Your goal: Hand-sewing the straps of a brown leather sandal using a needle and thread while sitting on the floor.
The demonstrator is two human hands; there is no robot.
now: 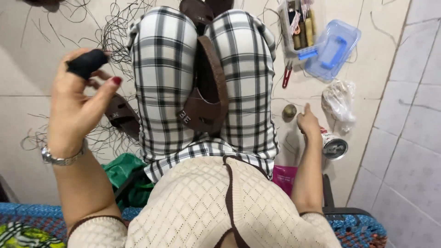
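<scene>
The person sat w/ knees together in checked trousers [165, 78], a brown sandal [209, 92] wedged upright btwn the thighs. The left hand [76, 108] was raised, forearm bent up at the elbow, palm turned toward the body; a black cover [87, 63] sat over one fingertip, held near the top of the left knee, w/ the thumb alongside, other fingers loosely curled and apart, clamped on nothing that I could see. A silver watch [62, 158] circled that wrist. Thin black threads [115, 36] lay scattered on the floor behind that hand, and a second brown sandal [121, 115] lay on the floor just beside the left thigh.

The right arm hung straight down past the right thigh; the right hand [308, 121] was low, near the floor, fingers mostly together, one pointing fwd, empty. It hovered btwn a small round brownish object [289, 111] and a metal can [334, 147]. A crumpled clear bag [339, 98] lay nearby; a clear blue lidded box [331, 49] sat farther off.
</scene>
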